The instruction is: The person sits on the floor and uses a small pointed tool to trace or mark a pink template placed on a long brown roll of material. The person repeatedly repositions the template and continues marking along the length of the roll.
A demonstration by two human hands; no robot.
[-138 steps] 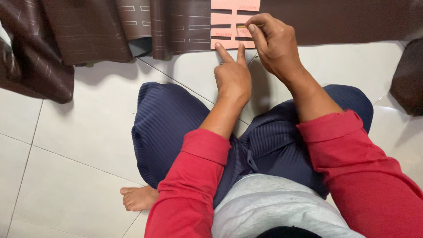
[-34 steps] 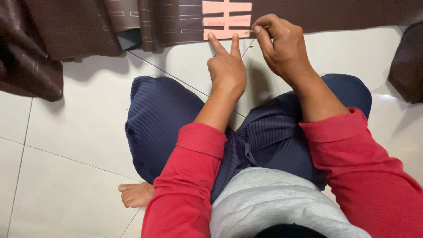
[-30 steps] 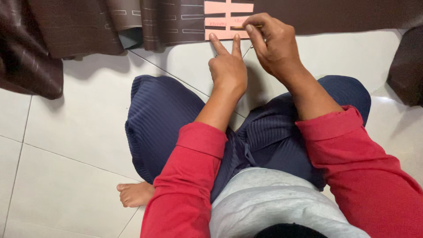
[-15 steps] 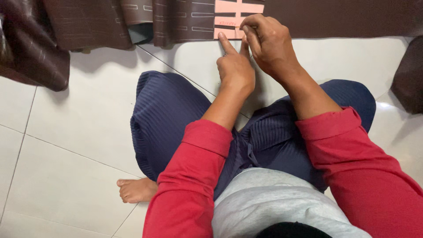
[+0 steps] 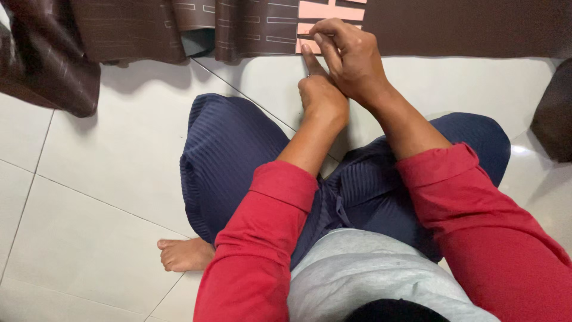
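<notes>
Since half a second ago, both hands have shifted a little to the right in the head view, and the pink paper strips sit higher, partly cut by the top edge. My left hand now shows one pointing finger stretched forward, its tip touching the lower edge of the flat pink paper sheet with cut slots; the other fingers are curled in. My right hand lies over it, thumb and forefinger pressed together in a pinch at the sheet's lower strip, but what they pinch I cannot tell. The sheet rests on dark brown patterned cloth spread along the top. I sit cross-legged on a glossy white tiled floor, in dark blue striped trousers, with one bare foot on a tile.
</notes>
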